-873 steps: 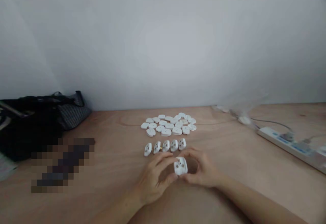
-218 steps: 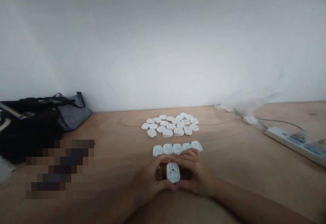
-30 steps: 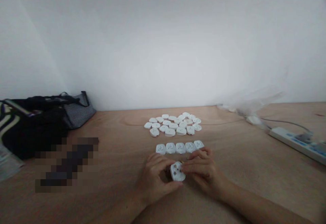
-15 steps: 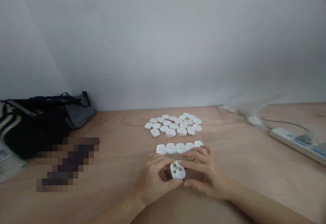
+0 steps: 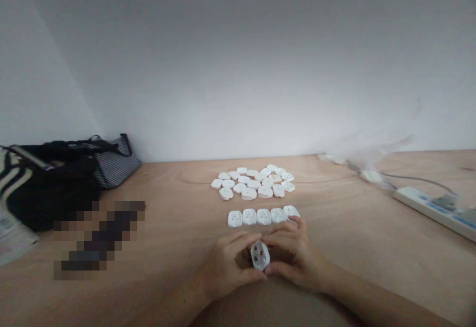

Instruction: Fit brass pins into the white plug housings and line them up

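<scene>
White plastic is showing between the two hands in the head view: one small rounded piece (image 5: 260,256) is tilting a little, its face with dark openings turning toward the camera. Left hand (image 5: 232,260) and right hand (image 5: 297,250) are both holding it, thumbs at the lower edge and fingers curling around the upper edge, above the near part of the wooden table (image 5: 167,228). Just beyond, a row of five pieces (image 5: 264,217) is lying face up, the right hand's fingers partly covering its rightmost member; whether they are touching is not showing. Farther back, a loose cluster of pieces (image 5: 253,185) is spreading. The held piece is looking light, stiff and rather smooth, so opposite side walls are probably offering the surest hold, clear of the openings.
</scene>
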A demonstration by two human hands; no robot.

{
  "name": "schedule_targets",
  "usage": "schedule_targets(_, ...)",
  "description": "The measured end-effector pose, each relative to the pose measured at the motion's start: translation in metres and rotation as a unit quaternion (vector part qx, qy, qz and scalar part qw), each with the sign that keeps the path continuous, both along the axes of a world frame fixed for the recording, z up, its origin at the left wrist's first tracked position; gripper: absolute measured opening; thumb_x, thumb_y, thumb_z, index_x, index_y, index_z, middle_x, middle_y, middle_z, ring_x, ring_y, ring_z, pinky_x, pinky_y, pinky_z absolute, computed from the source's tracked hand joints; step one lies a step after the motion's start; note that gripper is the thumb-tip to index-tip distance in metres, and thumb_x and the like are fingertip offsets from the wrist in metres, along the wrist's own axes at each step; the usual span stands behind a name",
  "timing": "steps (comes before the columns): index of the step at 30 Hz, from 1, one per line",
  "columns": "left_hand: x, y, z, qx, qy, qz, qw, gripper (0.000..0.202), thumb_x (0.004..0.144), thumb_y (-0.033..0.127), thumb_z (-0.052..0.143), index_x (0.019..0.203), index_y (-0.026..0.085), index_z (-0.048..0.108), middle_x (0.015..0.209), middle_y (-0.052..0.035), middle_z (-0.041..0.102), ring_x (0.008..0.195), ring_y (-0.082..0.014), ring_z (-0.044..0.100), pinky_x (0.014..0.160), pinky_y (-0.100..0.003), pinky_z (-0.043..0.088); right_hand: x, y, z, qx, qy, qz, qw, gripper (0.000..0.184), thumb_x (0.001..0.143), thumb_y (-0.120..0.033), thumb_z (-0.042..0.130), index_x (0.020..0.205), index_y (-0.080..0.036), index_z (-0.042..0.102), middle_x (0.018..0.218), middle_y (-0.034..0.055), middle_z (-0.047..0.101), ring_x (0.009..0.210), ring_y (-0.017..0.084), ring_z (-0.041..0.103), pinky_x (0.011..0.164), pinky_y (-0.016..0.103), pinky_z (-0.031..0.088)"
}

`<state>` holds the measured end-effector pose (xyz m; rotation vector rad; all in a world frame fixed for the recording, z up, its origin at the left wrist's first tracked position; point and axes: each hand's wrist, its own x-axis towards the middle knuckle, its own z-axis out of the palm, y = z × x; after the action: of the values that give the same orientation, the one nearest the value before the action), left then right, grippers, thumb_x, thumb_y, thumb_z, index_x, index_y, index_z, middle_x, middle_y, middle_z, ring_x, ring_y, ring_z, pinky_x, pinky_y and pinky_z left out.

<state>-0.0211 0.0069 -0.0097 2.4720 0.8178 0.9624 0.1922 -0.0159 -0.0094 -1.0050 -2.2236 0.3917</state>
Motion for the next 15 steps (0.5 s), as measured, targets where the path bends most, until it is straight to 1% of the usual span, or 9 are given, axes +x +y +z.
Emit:
schedule_targets(2, 0.000, -0.002, 0.002, 0.002, 0.009, 0.006, 1.000, 0.055, 0.066, 0.035, 0.074, 0.116, 0.019, 0.057, 0.103, -0.0082, 0.065, 0.090, -0.0219, 0.062, 0.081, -0.032, 0.051, -0.001, 0.000, 0.001, 0.004, 0.002, 0.001, 1.000, 0.038, 0.078, -0.046, 0.062, 0.112, -0.029, 0.057, 0.100, 0.0031, 0.068, 0.100, 0.024, 0.054, 0.098, 0.048, 0.015)
schedule_targets(4, 0.002, -0.004, 0.007, 0.002, 0.014, 0.013, 1.000, 0.051, 0.069, 0.031, 0.071, 0.117, 0.018, 0.057, 0.104, -0.0088, 0.063, 0.093, -0.0217, 0.061, 0.083, -0.031, 0.051, -0.002, -0.001, 0.002, 0.008, -0.003, 0.004, 1.000, 0.039, 0.079, -0.045, 0.061, 0.114, -0.029, 0.056, 0.101, 0.0042, 0.068, 0.101, 0.024, 0.054, 0.098, 0.047, 0.015)
schedule_targets(8, 0.003, -0.005, 0.014, -0.016, 0.028, 0.002, 0.999, 0.045, 0.069, 0.018, 0.066, 0.114, 0.018, 0.058, 0.103, -0.0082, 0.060, 0.094, -0.0201, 0.059, 0.084, -0.029, 0.050, -0.001, -0.002, 0.004, 0.005, -0.011, 0.011, 1.000, 0.037, 0.079, -0.043, 0.062, 0.113, -0.028, 0.055, 0.100, 0.0035, 0.067, 0.100, 0.024, 0.054, 0.097, 0.047, 0.017)
schedule_targets(10, -0.001, -0.001, 0.015, -0.013, 0.025, 0.023, 0.999, 0.044, 0.068, 0.015, 0.065, 0.112, 0.018, 0.058, 0.107, -0.0082, 0.059, 0.098, -0.0210, 0.058, 0.088, -0.031, 0.048, 0.000, -0.002, 0.003, 0.004, -0.011, 0.009, 1.000, 0.038, 0.079, -0.040, 0.062, 0.114, -0.028, 0.054, 0.099, 0.0024, 0.067, 0.099, 0.023, 0.054, 0.096, 0.046, 0.018)
schedule_targets(12, -0.008, 0.007, 0.016, -0.011, 0.015, 0.065, 0.998, 0.043, 0.067, 0.016, 0.066, 0.109, 0.017, 0.058, 0.112, -0.0089, 0.059, 0.103, -0.0231, 0.057, 0.092, -0.034, 0.045, 0.001, -0.001, -0.001, 0.007, -0.012, 0.000, 1.000, 0.037, 0.079, -0.036, 0.062, 0.114, -0.028, 0.053, 0.098, 0.0021, 0.067, 0.098, 0.023, 0.053, 0.095, 0.046, 0.018)
schedule_targets(15, -0.026, 0.021, 0.018, -0.056, 0.017, 0.105, 0.993, 0.043, 0.068, 0.019, 0.067, 0.110, 0.016, 0.057, 0.109, -0.0079, 0.063, 0.103, -0.0240, 0.059, 0.093, -0.036, 0.046, 0.003, 0.001, -0.006, 0.009, -0.007, -0.021, 1.000, 0.032, 0.078, -0.032, 0.062, 0.109, -0.028, 0.056, 0.095, 0.0022, 0.067, 0.094, 0.023, 0.054, 0.094, 0.047, 0.019)
